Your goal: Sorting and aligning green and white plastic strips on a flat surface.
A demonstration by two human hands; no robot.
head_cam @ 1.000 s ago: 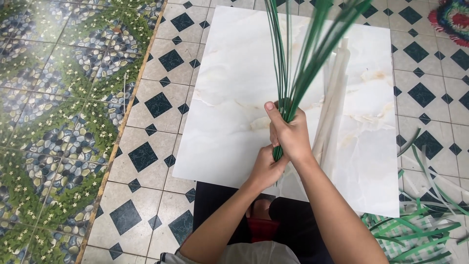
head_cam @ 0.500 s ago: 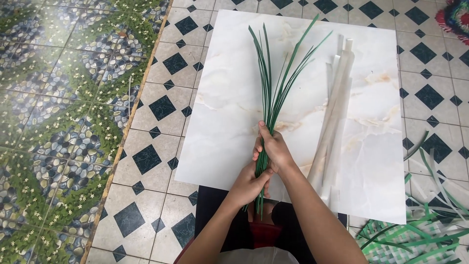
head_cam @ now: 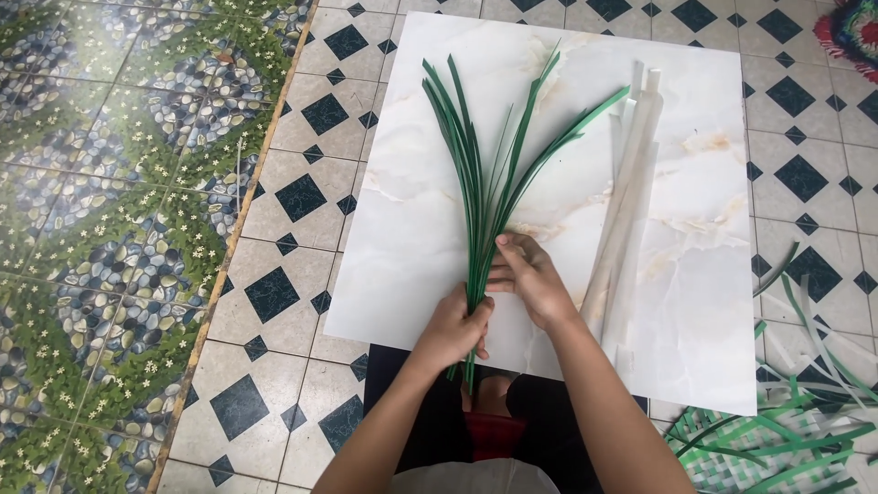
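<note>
Item 1. Green strips: a bundle of long, narrow, flat strips, gathered tight at the lower end and fanning out toward 12 o'clock over the slab. The gathered end sits near the slab's 6 o'clock edge; a few tails stick out below the left hand.

Item 2. Slab: a large white square sheet with a faint marble pattern, lying flat on the floor at frame centre. No labels or print can be made out on it.

Item 3. White strips: a loose sheaf of pale strips lying on the slab at 3 o'clock from the green bundle, running roughly 12 to 6, apart from both hands.

Item 4. Left hand: clenched round the bundle's gathered end, forearm coming in from 6 o'clock.

Item 5. Right hand: just above the left, fingers closed on the green strips from the 3 o'clock side, forearm coming in from 5 o'clock.

Item 6. Floor: white tiles with dark diamonds; a pebble-and-flower patterned band lies at 9 o'clock.

Item 7. Woven piece: green and white strips partly interlaced, at 4 o'clock, off the slab.

Item 8. Rug: a multicoloured edge at 1 o'clock, mostly cut off.
</note>
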